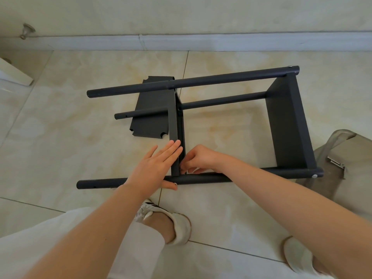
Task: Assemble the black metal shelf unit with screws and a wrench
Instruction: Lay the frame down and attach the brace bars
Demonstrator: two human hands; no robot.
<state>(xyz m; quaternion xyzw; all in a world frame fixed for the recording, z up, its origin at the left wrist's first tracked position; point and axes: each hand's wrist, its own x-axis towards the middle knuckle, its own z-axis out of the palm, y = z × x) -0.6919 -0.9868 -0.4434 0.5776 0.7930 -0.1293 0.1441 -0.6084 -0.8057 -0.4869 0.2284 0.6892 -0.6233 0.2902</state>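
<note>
The black metal shelf unit lies on its side on the tiled floor. Three round posts run left to right: a far post (201, 80), a lower post (221, 100) and a near post (100, 183). One shelf panel (287, 121) stands fixed at the right end. A middle shelf panel (174, 121) stands on edge between the posts. My left hand (155, 168) presses flat against that middle panel, fingers straight, thumb under the near post. My right hand (198, 159) pinches something small at the panel's near corner; what it pinches is hidden. No wrench is in view.
A loose black shelf panel (151, 115) lies flat on the floor behind the middle panel. A beige bag (342, 168) with a metal buckle sits at the right. The wall skirting (201, 42) runs along the back. My two feet in white shoes (177, 222) are near.
</note>
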